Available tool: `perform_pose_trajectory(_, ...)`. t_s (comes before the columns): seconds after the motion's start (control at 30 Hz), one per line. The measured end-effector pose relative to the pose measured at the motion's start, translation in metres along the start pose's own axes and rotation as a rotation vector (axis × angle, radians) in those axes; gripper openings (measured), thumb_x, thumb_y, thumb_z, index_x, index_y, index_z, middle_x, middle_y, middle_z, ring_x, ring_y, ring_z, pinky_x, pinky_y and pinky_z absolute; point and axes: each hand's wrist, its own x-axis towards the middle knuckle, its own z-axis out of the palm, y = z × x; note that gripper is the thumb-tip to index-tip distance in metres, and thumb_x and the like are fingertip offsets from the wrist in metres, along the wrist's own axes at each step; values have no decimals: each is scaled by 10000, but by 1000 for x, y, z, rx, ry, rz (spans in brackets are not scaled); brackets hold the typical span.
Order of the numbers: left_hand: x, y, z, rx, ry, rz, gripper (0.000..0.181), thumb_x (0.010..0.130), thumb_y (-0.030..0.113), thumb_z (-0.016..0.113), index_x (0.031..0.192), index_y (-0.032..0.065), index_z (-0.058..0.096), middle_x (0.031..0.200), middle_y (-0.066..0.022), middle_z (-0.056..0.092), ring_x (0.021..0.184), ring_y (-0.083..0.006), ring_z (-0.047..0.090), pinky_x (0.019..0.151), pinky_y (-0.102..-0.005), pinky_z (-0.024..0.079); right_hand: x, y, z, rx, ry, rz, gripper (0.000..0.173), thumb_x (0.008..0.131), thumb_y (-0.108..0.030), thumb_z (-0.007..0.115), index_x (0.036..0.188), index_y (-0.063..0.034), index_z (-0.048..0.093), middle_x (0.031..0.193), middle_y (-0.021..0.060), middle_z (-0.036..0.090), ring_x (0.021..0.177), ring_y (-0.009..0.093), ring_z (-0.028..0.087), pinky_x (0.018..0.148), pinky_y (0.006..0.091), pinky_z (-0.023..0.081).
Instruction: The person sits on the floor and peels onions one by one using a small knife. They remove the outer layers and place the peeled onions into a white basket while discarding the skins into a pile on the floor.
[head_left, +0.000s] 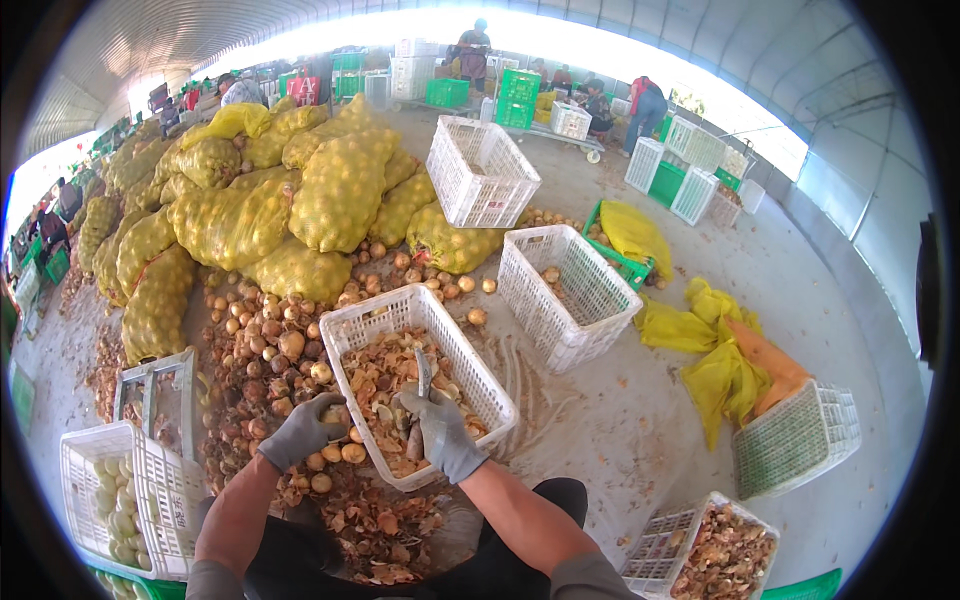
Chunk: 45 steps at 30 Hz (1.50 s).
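Note:
My left hand (304, 431), in a grey glove, has its fingers and thumb around a yellow onion (337, 415) at the left rim of a white plastic crate (461, 352). Dry onion skins (386, 367) cover the bottom of that crate, which stands before me. Over its near end my right hand (442, 431), also gloved in grey, grips a knife. The knife blade (424, 373) points away from me, and the brown handle (415, 442) shows below the hand. Loose unpeeled onions (262, 375) lie heaped left of the crate, partly under my left forearm.
Stacked yellow mesh sacks of onions (225, 217) rise beyond the heap. At left, a white crate (180, 480) holds peeled onions (120, 517) beside a metal frame (154, 397). Another white crate (570, 300) stands ahead right; a crate of skins (720, 555) sits near right. People work farther back.

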Motion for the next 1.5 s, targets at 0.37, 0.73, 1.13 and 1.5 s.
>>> perform_pose_trajectory(0.37,9,51,46,-187,67,47,700,880,171,786,1474,-66,500,1124,-129,703,992,-127,660,869,-289,557,0,17,6,-197,10,123,357,1023,-336,701,1185,-23,638,857,52,660,530,150,596,436,284,441)
perform_pose_trajectory(0.73,-2,46,31,-23,126,202,807,843,218,839,1499,-76,472,1300,-258,681,1212,-275,681,1048,-375,536,8,20,32,-282,-119,101,488,1021,-497,671,1210,-50,615,781,20,604,445,94,483,369,268,339)
perform_pose_trajectory(1.13,-7,34,17,-69,327,203,561,850,127,817,1339,-79,636,1175,-219,727,1102,-294,728,983,-374,564,20,31,39,16,-257,14,390,1024,-406,669,1209,-66,622,946,-1,622,826,118,662,659,255,554)
perform_pose_trajectory(1.5,12,23,27,-161,607,163,629,884,108,747,1438,-81,516,1339,-225,633,1252,-334,619,1062,-409,510,24,19,32,230,-282,-93,453,1066,-381,607,1362,-39,590,1065,67,714,831,156,703,701,269,593)
